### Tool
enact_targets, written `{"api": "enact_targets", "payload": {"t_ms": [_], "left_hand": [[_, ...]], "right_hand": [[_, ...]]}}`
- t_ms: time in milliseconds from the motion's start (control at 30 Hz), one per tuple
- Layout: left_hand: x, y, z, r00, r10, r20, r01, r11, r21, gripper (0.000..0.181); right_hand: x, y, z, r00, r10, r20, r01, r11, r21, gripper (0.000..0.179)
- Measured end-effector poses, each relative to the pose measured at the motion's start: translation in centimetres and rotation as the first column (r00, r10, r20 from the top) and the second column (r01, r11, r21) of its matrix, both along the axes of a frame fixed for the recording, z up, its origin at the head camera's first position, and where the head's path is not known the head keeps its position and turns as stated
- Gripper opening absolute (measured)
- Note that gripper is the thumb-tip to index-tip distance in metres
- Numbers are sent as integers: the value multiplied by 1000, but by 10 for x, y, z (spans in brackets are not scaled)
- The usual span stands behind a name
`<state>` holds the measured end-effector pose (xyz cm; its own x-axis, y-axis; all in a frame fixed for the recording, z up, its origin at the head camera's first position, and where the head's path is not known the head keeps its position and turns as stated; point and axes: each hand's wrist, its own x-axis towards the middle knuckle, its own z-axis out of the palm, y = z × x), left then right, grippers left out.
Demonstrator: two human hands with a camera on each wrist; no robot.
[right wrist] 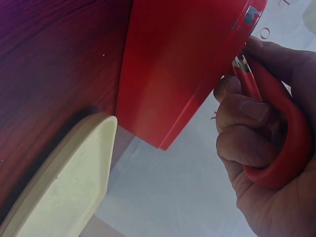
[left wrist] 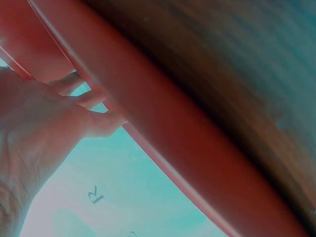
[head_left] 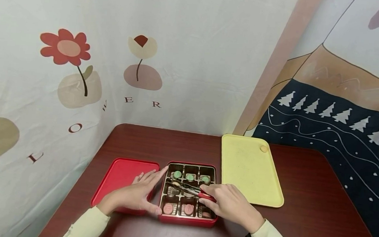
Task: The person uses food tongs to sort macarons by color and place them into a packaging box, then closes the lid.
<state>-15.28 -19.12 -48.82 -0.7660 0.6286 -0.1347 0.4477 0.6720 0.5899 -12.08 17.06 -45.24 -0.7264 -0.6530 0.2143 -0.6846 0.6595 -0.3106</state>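
In the head view a red box point(head_left: 187, 221) has a divided insert holding round sweets. Green sweets point(head_left: 177, 174) lie in the back row, pink sweets point(head_left: 168, 208) and a brown sweet point(head_left: 206, 215) in front. My right hand point(head_left: 231, 205) grips red-handled scissors point(head_left: 207, 196), fingers through the loop handle point(right wrist: 296, 148) in the right wrist view. Their spread blades reach over the middle row, tips beside a yellowish sweet point(head_left: 175, 184). My left hand point(head_left: 134, 195) lies along the box's left side with fingers extended, fingertips at the red wall point(left wrist: 163, 118) in the left wrist view.
A red lid point(head_left: 121, 176) lies on the brown table point(head_left: 174, 143), left of the box and partly under my left hand. Behind the box to the right is a yellow tray point(head_left: 248, 170) with one small yellow round sweet point(head_left: 263, 148). Printed curtains stand behind the table.
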Motion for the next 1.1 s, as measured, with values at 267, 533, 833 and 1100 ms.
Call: {"api": "enact_targets", "payload": {"t_ms": [267,533,833,1100], "left_hand": [[-1,0,0,1000,4,-8,-4,1000,0,139],[2,-1,0,1000,3,-2,-3,1000,-4,139],[1,-2,0,1000,4,-3,-4,1000,7,138],[1,0,0,1000,15,9,-15,1000,8,140]], "right_hand": [[0,3,2,999,0,-37,0,1000,5,42],[3,5,-1,1000,1,17,-1,1000,-3,48],[3,14,0,999,-28,-16,28,999,-33,54],[-12,47,9,980,-181,-84,175,981,-79,40]]}}
